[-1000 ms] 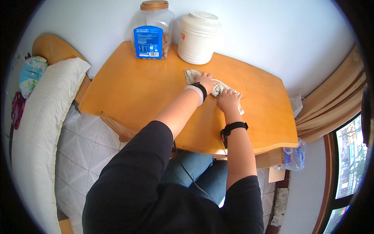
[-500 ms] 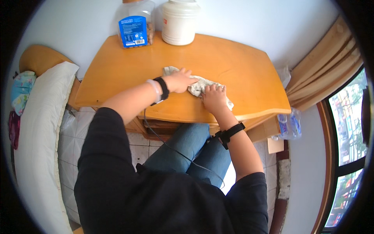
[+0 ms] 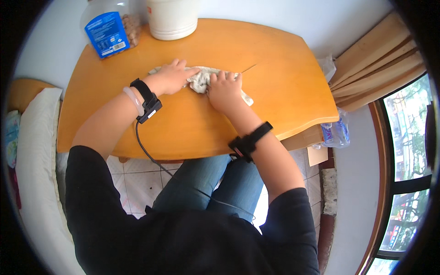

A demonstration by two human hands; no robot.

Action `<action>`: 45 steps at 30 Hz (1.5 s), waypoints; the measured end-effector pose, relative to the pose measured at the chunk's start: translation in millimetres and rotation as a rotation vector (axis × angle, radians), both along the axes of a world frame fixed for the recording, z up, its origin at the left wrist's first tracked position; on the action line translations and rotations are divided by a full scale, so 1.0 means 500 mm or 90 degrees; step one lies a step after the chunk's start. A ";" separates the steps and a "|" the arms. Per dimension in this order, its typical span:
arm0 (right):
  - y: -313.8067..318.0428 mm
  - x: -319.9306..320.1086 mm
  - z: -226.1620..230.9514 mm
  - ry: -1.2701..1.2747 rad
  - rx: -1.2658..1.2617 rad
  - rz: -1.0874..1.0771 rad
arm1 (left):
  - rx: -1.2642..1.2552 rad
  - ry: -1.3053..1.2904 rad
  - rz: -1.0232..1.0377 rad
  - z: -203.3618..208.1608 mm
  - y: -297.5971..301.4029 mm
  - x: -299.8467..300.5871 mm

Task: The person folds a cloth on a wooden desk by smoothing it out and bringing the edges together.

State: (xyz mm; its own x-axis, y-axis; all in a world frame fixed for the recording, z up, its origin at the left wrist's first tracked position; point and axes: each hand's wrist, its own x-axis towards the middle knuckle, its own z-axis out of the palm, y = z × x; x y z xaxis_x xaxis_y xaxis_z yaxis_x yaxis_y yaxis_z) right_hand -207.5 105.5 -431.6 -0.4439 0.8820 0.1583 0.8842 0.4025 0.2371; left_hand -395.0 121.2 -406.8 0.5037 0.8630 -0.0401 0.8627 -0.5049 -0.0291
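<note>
A crumpled, pale grey-white cloth (image 3: 200, 81) lies on the wooden table (image 3: 284, 78) in front of me. My left hand (image 3: 170, 78) presses on its left part, the fingers bent and partly hiding it. On the cloth's right part rests my right hand (image 3: 225, 91), its fingers curled over the fabric. Between the two hands the cloth is bunched up, and a corner sticks out beyond the right hand. Each wrist wears a black strap with a small device, and a cable (image 3: 149, 156) hangs from the left one.
At the back left stand a clear jar (image 3: 107, 34) with a blue label and a white canister (image 3: 173, 20). A thin dark line (image 3: 249, 68) shows on the tabletop right of the cloth. A bed (image 3: 39, 160) is at the left; a curtain (image 3: 376, 73) and window are at the right.
The view has shifted, so the table's things appear farther left and higher. Both hands have slid with the cloth away from the table's near edge, still holding it.
</note>
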 end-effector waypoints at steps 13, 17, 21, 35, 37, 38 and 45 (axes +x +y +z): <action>0.199 -0.050 0.010 -0.028 -0.099 -0.211 | 0.005 -0.047 0.199 -0.038 0.209 0.052; 0.168 -0.028 0.022 -0.084 -0.122 -0.254 | 0.025 -0.017 0.200 -0.068 0.227 0.069; 0.104 -0.019 0.018 -0.073 -0.118 -0.198 | -0.032 -0.004 0.203 -0.030 0.161 0.064; -0.188 -0.023 0.035 -0.142 -0.164 0.042 | -0.048 -0.008 -0.037 0.008 -0.203 -0.022; -0.241 0.007 0.010 -0.086 -0.131 0.074 | -0.094 -0.018 -0.052 0.032 -0.269 -0.003; -0.258 0.015 -0.014 -0.090 -0.127 0.068 | -0.095 -0.028 -0.059 0.038 -0.294 -0.007; -0.243 0.000 -0.002 -0.001 -0.061 0.161 | -0.132 -0.053 -0.023 0.040 -0.299 -0.010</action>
